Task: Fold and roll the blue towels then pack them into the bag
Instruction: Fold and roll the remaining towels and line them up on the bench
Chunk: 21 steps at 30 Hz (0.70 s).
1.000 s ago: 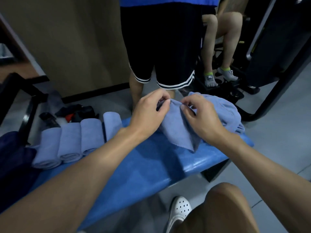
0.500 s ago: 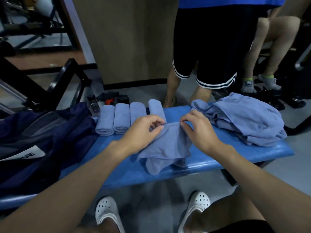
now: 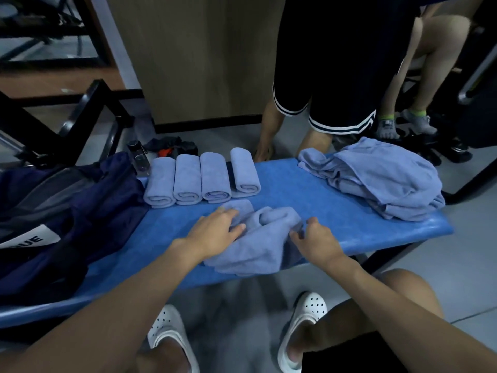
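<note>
Crumpled towel (image 3: 258, 238) at front edge of bench (image 3: 295, 184), fold not yet squared
Left hand (image 3: 215, 230) lies flat on the towel, fingers straight; right hand (image 3: 314, 238) pinches its edge at 3 o'clock. Risks: near part overhangs the 6 o'clock edge and may slide off; bunched cloth likely rolls lopsided. Four rolled towels (image 3: 201, 181) at 11 o'clock crowd the spreading room; loose pile (image 3: 376, 179) at 2 o'clock, bag (image 3: 67, 205) at 9 o'clock

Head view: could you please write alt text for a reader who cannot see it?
A left hand rests flat on a crumpled blue towel on a bench while the right hand pinches its edge. Behind lie four rolls, with a bag at left and a loose pile at right.
</note>
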Tool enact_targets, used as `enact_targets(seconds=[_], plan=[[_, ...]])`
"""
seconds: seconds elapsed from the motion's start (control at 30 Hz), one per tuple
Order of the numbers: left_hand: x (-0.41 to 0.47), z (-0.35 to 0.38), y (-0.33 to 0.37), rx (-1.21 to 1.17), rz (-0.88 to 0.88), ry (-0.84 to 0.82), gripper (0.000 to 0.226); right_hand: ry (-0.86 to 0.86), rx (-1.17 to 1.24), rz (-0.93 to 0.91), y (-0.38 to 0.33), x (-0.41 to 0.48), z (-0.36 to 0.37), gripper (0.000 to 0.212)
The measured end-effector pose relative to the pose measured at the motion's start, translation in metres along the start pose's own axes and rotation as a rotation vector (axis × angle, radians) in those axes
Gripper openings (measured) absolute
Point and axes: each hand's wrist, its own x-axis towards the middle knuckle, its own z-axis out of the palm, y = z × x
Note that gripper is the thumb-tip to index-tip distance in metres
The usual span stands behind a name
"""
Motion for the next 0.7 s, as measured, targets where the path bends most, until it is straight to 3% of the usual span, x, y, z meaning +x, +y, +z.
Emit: enact_targets(seconds=[0.1,0.23,0.37,0.53,0.7], plan=[[0.001,0.0,-0.001,0.095,-0.07,-0.048,0.039,-0.026,-0.019,-0.086,-0.001,0.001,0.003,0.013],[-0.003,-0.001,-0.007,0.147,-0.111,-0.008,0.02,0.022,-0.009,-0.178,0.001,0.006,0.006,0.036],[-0.011,-0.009,-0.01,0.068,-0.174,0.11,0.011,0.111,0.072,-0.209,-0.008,0.014,-0.002,0.01],[-0.014,-0.03,-0.02,-0.128,-0.267,0.477,0.022,0.297,0.234,-0.241,-0.021,0.021,-0.028,0.004],[-0.016,-0.028,-0.042,0.008,-0.266,0.304,0.049,0.179,0.237,-0.145,-0.013,0.032,-0.026,0.003]])
